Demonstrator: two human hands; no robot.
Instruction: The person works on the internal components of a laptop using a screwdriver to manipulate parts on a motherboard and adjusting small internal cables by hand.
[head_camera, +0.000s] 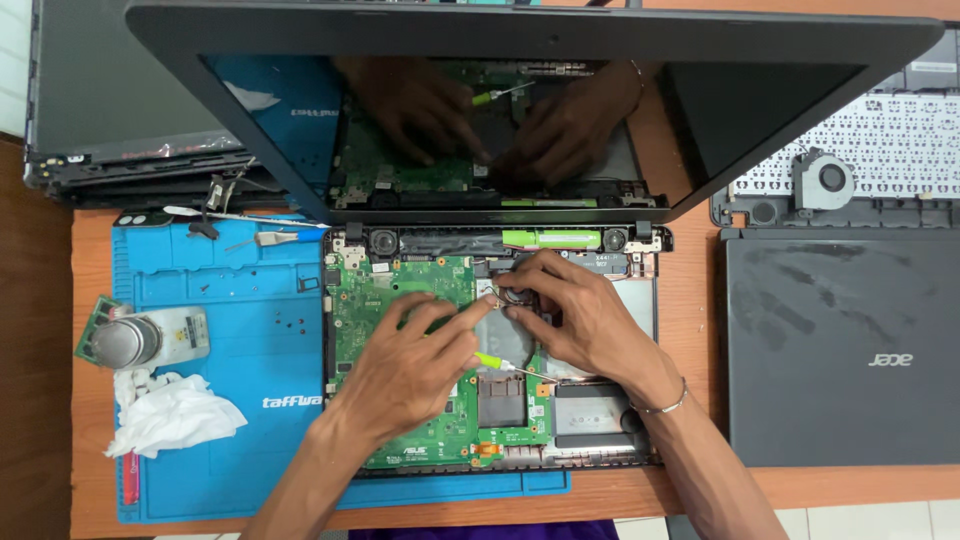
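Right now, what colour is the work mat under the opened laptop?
Blue work mat, clearest in the head view.

A single head-worn camera looks almost straight down from above and behind the left hand (405, 375) and right hand (575, 320); it sits close over them; forearms enter from the bottom edge; the work surface spreads out to both sides.

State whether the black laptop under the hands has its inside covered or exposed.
Exposed: the black laptop shows its green circuit board bare; both hands, left and right, rest on it.
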